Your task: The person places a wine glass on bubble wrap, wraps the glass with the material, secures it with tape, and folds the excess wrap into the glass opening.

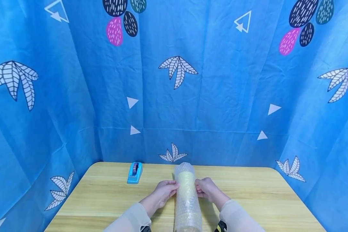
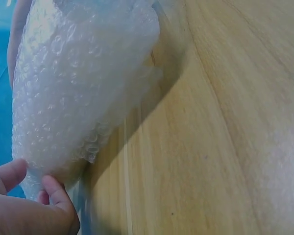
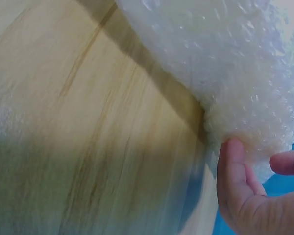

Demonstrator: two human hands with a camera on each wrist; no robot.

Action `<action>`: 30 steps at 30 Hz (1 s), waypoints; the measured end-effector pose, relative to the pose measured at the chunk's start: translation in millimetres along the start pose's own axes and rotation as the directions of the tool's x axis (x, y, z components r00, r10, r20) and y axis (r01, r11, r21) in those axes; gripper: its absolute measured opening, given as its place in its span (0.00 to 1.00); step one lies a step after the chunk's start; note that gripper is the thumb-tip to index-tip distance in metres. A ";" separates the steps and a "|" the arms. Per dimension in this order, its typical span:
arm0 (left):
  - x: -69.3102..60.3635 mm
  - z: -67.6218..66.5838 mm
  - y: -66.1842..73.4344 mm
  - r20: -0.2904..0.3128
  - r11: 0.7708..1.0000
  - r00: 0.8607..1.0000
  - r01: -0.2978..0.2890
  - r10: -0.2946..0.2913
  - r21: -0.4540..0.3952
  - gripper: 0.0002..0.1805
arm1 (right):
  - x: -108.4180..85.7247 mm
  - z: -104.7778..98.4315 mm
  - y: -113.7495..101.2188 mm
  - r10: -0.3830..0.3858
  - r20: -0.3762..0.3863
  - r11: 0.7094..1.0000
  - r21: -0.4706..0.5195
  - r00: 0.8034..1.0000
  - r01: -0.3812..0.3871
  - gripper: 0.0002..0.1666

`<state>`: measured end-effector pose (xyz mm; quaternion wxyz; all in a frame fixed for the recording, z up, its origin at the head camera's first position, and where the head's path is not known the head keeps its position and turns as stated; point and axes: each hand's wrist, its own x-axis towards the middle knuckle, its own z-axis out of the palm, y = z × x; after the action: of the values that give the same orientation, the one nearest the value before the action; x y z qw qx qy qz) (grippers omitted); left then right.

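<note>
1. Pinching the left side of the bubble-wrapped roll (image 1: 188, 206) with the left grip (image 1: 163, 191), between thumb and fingers.
2. Holding its right side with the right grip (image 1: 207, 189), fingers curled in.
3. Stretching, in the roll's case, lengthwise over the middle of the wooden counter (image 1: 249, 193), showing pale yellow inside.
4. Flanked, well apart on the left, by a blue tape dispenser (image 1: 134, 174).

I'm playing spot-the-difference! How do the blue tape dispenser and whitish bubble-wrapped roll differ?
The blue tape dispenser is smaller than the whitish bubble-wrapped roll. The dispenser is blue; the roll, pale and bumpy. The left hand and right hand touch the roll; neither touches the dispenser. Both look longer than wide.
</note>
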<state>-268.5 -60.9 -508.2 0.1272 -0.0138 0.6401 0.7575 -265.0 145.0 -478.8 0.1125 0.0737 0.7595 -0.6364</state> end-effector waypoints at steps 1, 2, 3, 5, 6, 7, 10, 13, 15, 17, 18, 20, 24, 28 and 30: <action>0.0 -0.1 0.0 -0.002 1.000 1.000 -0.002 0.002 -0.001 0.26 | 0.3 0.1 0.3 -0.001 0.006 1.000 0.010 1.000 0.001 0.06; 0.1 -0.1 -0.3 -0.006 1.000 1.000 -0.003 0.003 -0.002 0.26 | 0.4 0.1 0.0 0.000 0.010 1.000 0.018 1.000 0.000 0.07; 0.2 0.0 -0.6 -0.009 1.000 1.000 -0.004 0.004 -0.003 0.26 | 0.3 -0.2 -0.6 0.003 0.020 1.000 0.022 1.000 -0.004 0.08; 0.4 0.4 -0.9 -0.015 1.000 1.000 -0.005 0.005 -0.003 0.26 | 0.0 -0.3 -1.9 0.005 0.027 1.000 0.031 1.000 -0.006 0.09; 0.6 0.7 -1.2 -0.017 1.000 1.000 -0.005 0.005 -0.003 0.25 | -0.1 -0.4 -2.5 0.007 0.029 0.999 0.031 1.000 -0.008 0.10; 0.9 0.9 -1.3 -0.019 1.000 1.000 -0.003 0.003 -0.002 0.25 | 0.1 -0.5 -3.1 0.013 0.030 0.999 0.032 0.999 -0.014 0.10; 1.2 1.3 -0.7 -0.022 1.000 1.000 0.000 0.000 0.009 0.25 | 1.4 -0.4 -2.9 0.011 0.035 1.000 0.024 0.999 -0.012 0.08; 1.7 1.0 -0.7 -0.019 0.999 1.000 0.010 -0.009 0.031 0.27 | 2.3 -0.7 -2.3 0.009 0.047 1.000 0.011 0.999 -0.010 0.05; 1.7 0.9 -0.7 -0.019 0.999 1.000 0.018 -0.017 0.048 0.28 | 2.8 -1.3 -1.9 0.005 0.055 1.000 0.001 0.998 -0.005 0.07; 1.5 0.8 -1.3 -0.017 0.998 1.000 0.026 -0.025 0.063 0.28 | 2.1 -1.7 -2.3 0.006 0.057 1.000 -0.007 0.998 -0.005 0.08; 1.3 0.7 -1.5 -0.017 0.997 0.999 0.030 -0.029 0.071 0.28 | 1.9 -2.0 -2.5 0.006 0.058 1.000 -0.012 0.998 -0.005 0.08; 0.9 0.6 -1.6 -0.019 0.996 0.999 0.034 -0.032 0.082 0.28 | 2.0 -2.3 -2.0 0.005 0.058 1.000 -0.019 0.998 -0.003 0.08; 1.2 0.1 -3.2 -0.018 0.994 0.999 0.028 -0.027 0.103 0.30 | 2.9 -2.1 -1.2 0.000 0.059 1.000 -0.016 0.998 0.001 0.06; 1.5 -0.4 -4.3 -0.009 0.995 1.000 0.015 -0.014 0.100 0.30 | 3.4 -1.8 -1.6 -0.001 0.060 1.000 -0.006 0.998 0.002 0.06; 0.9 -0.4 -4.4 -0.013 0.995 1.000 0.012 -0.011 0.097 0.29 | 3.2 -1.9 -2.1 -0.002 0.055 1.000 -0.003 0.999 0.002 0.04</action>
<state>-268.4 -60.5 -512.7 0.1283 -0.0161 0.6770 0.7246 -268.8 146.4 -477.3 0.1327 0.0554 0.7572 -0.6371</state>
